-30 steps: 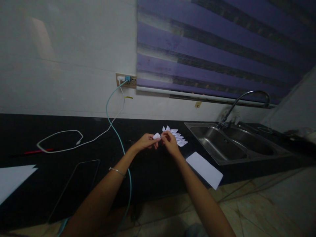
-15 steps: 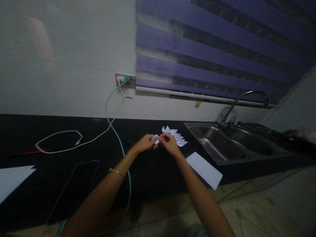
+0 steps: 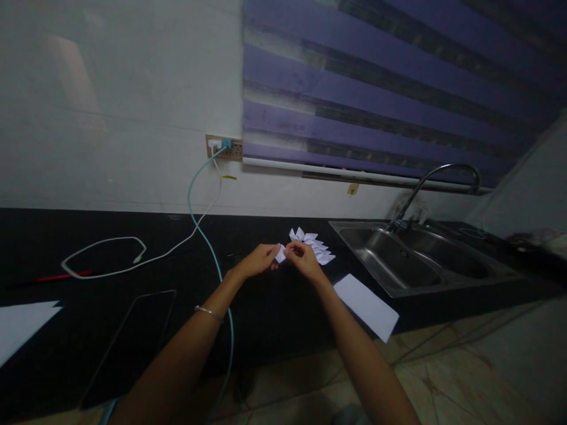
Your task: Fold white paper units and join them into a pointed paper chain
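Both my hands meet over the black counter (image 3: 274, 307), pinching one small folded white paper piece (image 3: 280, 254) between them. My left hand (image 3: 259, 260) grips its left side with closed fingers, and my right hand (image 3: 302, 257) pinches its right side. Just behind my right hand lies a pile of several similar folded white paper pieces (image 3: 315, 245). A thin bracelet (image 3: 209, 311) circles my left wrist.
A white paper sheet (image 3: 367, 306) lies at the counter's front edge, right of my arms. A steel sink (image 3: 420, 260) with a curved tap (image 3: 436, 183) is at the right. A teal cable (image 3: 208, 236) and a white cable (image 3: 106, 254) run from the wall socket (image 3: 224, 146). A phone (image 3: 133, 330) and another white sheet (image 3: 22, 327) are at the left.
The small paper piece has been folded narrower between my fingertips; my hands stay together in about the same spot. The view has shifted slightly.
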Tool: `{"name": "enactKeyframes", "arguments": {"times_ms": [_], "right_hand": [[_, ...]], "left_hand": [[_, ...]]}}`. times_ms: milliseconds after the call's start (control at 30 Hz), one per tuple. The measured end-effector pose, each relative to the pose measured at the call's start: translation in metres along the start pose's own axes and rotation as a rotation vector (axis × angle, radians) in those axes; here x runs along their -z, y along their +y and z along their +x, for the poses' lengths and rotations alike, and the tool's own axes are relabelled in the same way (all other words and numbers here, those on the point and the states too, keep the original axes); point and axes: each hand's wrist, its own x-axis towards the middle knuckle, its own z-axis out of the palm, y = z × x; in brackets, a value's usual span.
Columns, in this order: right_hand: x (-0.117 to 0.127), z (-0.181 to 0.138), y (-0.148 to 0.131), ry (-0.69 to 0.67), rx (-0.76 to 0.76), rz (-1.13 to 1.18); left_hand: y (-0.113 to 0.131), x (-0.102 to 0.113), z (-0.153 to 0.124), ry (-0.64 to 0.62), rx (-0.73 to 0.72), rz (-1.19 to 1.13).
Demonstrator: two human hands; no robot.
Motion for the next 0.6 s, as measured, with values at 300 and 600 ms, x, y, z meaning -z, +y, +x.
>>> {"name": "enactKeyframes", "arguments": {"times_ms": [300, 600], "right_hand": [[-0.007, -0.002, -0.007, 0.021, 0.042, -0.04], [-0.003, 0.002, 0.0, 0.208, -0.104, 0.131]], "left_hand": [[0.002, 0.002, 0.0, 0.078, -0.106, 0.212], [-0.002, 0.005, 0.004, 0.263, -0.029, 0.112]]}}
